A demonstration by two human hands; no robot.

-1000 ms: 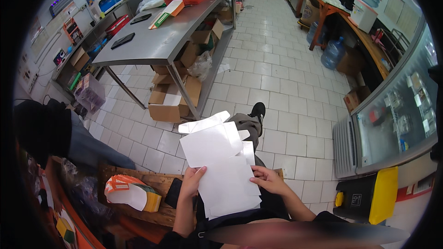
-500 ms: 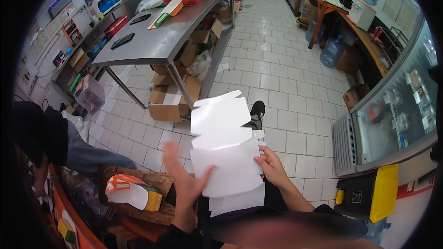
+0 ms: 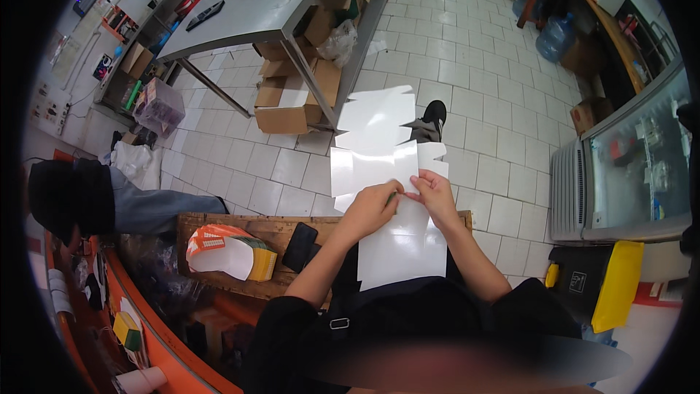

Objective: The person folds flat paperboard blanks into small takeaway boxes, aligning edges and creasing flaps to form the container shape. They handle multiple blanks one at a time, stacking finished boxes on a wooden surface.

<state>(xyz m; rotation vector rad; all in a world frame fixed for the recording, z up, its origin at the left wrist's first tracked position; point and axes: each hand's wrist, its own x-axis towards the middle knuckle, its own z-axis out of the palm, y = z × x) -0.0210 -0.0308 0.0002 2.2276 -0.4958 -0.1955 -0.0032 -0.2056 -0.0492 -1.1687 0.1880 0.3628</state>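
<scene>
A flat, die-cut white cardboard box blank (image 3: 401,255) with a glossy surface spreads over my lap and reaches out past my knees. Its flaps and notches show along both sides. The fingers of my left hand (image 3: 372,210) are bent and pinch the card near its middle fold, where a small greenish edge shows at the fingertips. Close beside it, my right hand (image 3: 432,198) grips the same fold on the right, thumb and fingers together. The two hands' fingertips almost meet. What lies under the left palm is hidden.
On the wooden bench (image 3: 299,288) at my left lie a stack of orange, white and yellow folded cartons (image 3: 226,252) and a black phone (image 3: 299,246). Another person's leg (image 3: 164,193) is further left. A steel table (image 3: 255,11) stands ahead; a glass-front fridge (image 3: 634,168) and a yellow-lidded bin (image 3: 616,284) stand right.
My left hand, open and blurred before, has moved right onto the card and closed. My right hand has shifted inward beside it. The view has tilted down.
</scene>
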